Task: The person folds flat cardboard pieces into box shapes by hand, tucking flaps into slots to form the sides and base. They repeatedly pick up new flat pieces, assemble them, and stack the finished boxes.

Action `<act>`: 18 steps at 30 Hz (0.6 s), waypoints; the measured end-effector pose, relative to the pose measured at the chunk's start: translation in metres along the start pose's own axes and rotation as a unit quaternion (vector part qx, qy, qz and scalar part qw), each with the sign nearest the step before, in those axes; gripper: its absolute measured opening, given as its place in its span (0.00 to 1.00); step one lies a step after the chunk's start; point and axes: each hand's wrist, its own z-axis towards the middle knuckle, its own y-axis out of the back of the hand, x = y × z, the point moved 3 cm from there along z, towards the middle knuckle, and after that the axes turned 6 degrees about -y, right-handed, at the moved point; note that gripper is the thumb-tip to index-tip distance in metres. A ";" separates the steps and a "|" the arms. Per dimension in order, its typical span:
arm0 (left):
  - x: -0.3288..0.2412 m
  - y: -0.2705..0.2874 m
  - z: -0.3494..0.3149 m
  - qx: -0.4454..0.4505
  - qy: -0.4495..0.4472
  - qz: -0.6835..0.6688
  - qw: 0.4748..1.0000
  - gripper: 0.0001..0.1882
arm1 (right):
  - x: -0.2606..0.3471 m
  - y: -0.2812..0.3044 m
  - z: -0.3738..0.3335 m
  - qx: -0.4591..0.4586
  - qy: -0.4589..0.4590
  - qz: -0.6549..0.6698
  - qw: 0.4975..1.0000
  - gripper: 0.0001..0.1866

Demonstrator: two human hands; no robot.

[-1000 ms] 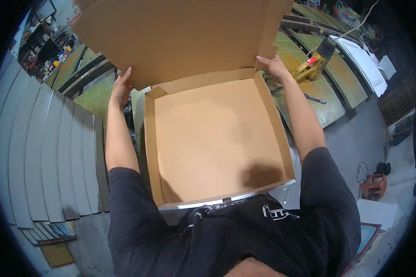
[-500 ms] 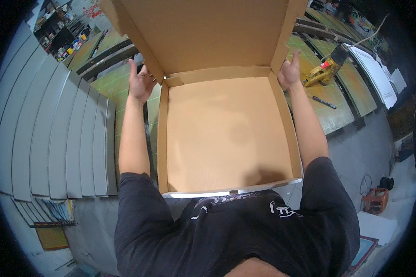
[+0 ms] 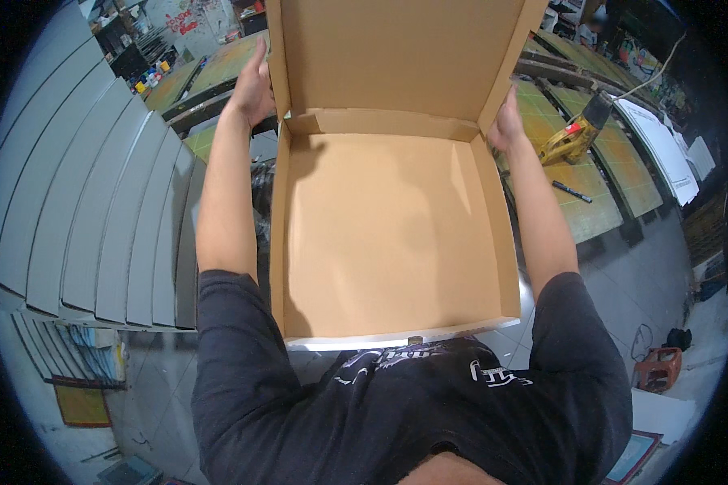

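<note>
An open brown cardboard box (image 3: 392, 242) with a hinged lid lies in front of me, its near white edge close to my shirt. The lid (image 3: 396, 56) stands raised at the far side, its top cut off by the picture. My left hand (image 3: 255, 90) is against the left side of the lid near the fold, thumb up, with the other fingers partly hidden behind it. On the opposite side, my right hand (image 3: 505, 125) presses the box near the right fold, its fingers partly hidden by the cardboard. The box's inside holds nothing but shadows.
Stacked grey-white boxes (image 3: 97, 202) rise at the left. To the right, a yellow heat gun (image 3: 576, 133) and a black marker (image 3: 572, 191) lie on a greenish worktable (image 3: 582, 218), with papers (image 3: 659, 145) beyond. A reddish-orange stool (image 3: 659, 369) stands on the floor.
My left hand has gone from open beside the box to up against the lid's side. The lid's flared left wall now stands straighter. The stacked boxes and table have shifted in view.
</note>
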 end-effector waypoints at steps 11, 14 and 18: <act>0.042 0.024 -0.038 0.003 0.056 -0.143 0.988 0.55 | -0.031 0.022 -0.020 -0.043 -0.025 0.039 0.998 0.31; 0.071 0.046 -0.052 0.012 0.125 -0.149 0.981 0.57 | -0.040 0.026 -0.028 0.015 -0.020 0.028 0.999 0.28; 0.092 0.053 -0.058 -0.016 0.169 -0.156 0.973 0.56 | -0.036 0.034 -0.039 -0.015 -0.098 -0.027 0.995 0.26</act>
